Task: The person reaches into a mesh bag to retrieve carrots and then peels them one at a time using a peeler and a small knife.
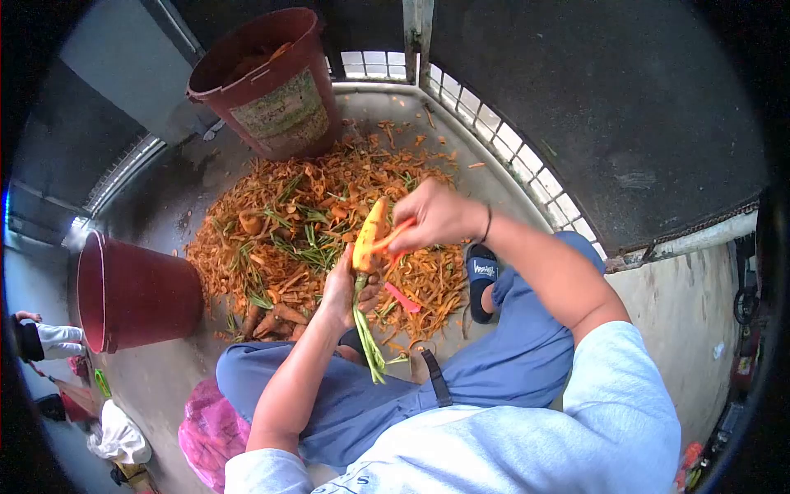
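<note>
My left hand (339, 288) is closed around the top end of a carrot (372, 235), whose tip points up and away from me. Green stalks (368, 337) hang below that hand. Much of the carrot is bright yellow-orange, with a few darker patches. My right hand (428, 216) grips an orange-red peeler (393, 236) against the carrot's side; the blade is too small to make out. Under both hands spreads a heap of carrot peelings (288, 206) mixed with green tops. Several unpeeled carrots (278, 319) lie at its near edge.
A large red bucket (247, 99) with orange scraps inside stands behind the heap. Another red bucket (148, 284) lies on its side at left. A flat red object (401, 297) rests on the peelings. A pink bag (210, 432) sits beside my leg.
</note>
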Action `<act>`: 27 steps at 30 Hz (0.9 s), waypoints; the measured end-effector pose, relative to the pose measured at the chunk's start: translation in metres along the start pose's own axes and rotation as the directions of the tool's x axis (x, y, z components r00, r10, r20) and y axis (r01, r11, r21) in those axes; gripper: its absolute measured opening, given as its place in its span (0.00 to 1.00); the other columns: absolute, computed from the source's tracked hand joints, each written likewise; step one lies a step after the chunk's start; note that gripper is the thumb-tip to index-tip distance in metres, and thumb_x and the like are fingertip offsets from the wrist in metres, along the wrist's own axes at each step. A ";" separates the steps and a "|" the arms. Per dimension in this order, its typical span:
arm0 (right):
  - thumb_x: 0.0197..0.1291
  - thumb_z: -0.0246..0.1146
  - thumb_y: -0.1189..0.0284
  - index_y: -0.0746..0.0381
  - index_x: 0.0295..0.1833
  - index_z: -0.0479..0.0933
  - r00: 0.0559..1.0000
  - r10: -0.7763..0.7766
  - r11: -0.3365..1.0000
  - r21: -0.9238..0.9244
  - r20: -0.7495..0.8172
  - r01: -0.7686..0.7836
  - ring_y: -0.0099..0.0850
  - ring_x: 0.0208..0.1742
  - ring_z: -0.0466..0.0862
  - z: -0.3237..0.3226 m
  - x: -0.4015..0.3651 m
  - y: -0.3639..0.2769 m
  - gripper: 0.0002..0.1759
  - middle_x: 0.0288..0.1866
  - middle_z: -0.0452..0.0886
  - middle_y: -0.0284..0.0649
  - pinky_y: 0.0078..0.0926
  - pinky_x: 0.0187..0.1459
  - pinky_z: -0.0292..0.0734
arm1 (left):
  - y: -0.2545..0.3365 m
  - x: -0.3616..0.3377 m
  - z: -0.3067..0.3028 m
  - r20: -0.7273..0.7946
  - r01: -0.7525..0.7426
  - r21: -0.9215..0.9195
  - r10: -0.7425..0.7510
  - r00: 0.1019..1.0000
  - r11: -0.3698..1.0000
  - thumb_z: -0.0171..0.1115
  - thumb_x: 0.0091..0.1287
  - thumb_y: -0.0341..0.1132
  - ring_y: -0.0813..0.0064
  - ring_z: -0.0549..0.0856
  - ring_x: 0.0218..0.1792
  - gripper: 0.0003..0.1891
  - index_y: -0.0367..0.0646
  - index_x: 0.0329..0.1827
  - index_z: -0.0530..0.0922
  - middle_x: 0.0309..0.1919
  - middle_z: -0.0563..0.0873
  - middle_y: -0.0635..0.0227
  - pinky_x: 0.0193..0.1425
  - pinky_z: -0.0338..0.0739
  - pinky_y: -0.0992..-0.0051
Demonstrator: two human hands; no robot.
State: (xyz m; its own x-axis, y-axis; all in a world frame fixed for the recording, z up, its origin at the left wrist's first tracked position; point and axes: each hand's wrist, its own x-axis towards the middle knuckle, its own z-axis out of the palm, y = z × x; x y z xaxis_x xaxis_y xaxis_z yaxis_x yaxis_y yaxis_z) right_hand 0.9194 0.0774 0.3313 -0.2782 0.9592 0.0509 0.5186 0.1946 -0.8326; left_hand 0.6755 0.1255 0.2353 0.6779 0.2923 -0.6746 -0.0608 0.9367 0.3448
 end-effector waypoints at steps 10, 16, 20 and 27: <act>0.51 0.75 0.59 0.64 0.34 0.85 0.993 0.044 0.977 -0.200 -0.111 -0.066 0.38 0.26 0.83 -0.024 0.002 0.030 0.17 0.25 0.83 0.46 0.36 0.31 0.75 | 0.001 -0.017 0.011 -0.133 0.007 0.255 0.028 0.991 0.967 0.43 0.78 0.68 0.82 0.62 0.05 0.31 0.46 0.43 0.75 0.14 0.71 0.72 0.07 0.57 0.78; 0.51 0.75 0.58 0.64 0.32 0.86 0.914 0.209 0.924 -0.235 -0.349 -0.301 0.33 0.26 0.84 -0.069 -0.003 0.034 0.17 0.24 0.84 0.44 0.34 0.30 0.76 | 0.001 -0.019 0.012 -0.009 0.041 0.130 -0.040 0.999 0.991 0.42 0.77 0.68 0.82 0.62 0.06 0.31 0.47 0.48 0.74 0.17 0.72 0.71 0.07 0.57 0.79; 0.49 0.77 0.58 0.65 0.33 0.86 0.981 0.173 0.957 -0.219 -0.085 -0.188 0.34 0.30 0.86 -0.040 -0.002 0.015 0.19 0.26 0.85 0.45 0.34 0.33 0.79 | -0.005 -0.002 0.000 -0.012 0.013 0.117 -0.011 1.000 0.993 0.39 0.79 0.68 0.81 0.63 0.08 0.29 0.50 0.49 0.73 0.21 0.74 0.70 0.09 0.57 0.78; 0.49 0.76 0.59 0.66 0.36 0.87 0.997 0.069 0.996 -0.049 0.029 -0.068 0.39 0.30 0.87 -0.006 0.000 0.012 0.19 0.28 0.87 0.47 0.34 0.35 0.81 | -0.010 -0.011 0.020 -0.069 -0.071 0.221 0.088 0.994 0.973 0.42 0.78 0.67 0.80 0.64 0.07 0.31 0.45 0.43 0.75 0.18 0.75 0.70 0.09 0.58 0.77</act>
State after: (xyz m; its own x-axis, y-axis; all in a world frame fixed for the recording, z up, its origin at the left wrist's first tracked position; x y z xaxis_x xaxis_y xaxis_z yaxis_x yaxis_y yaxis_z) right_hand 0.9301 0.0811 0.3248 -0.2648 0.9640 -0.0230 0.5751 0.1387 -0.8062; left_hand 0.6829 0.1095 0.2523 0.6179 0.3864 -0.6848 0.0547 0.8476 0.5277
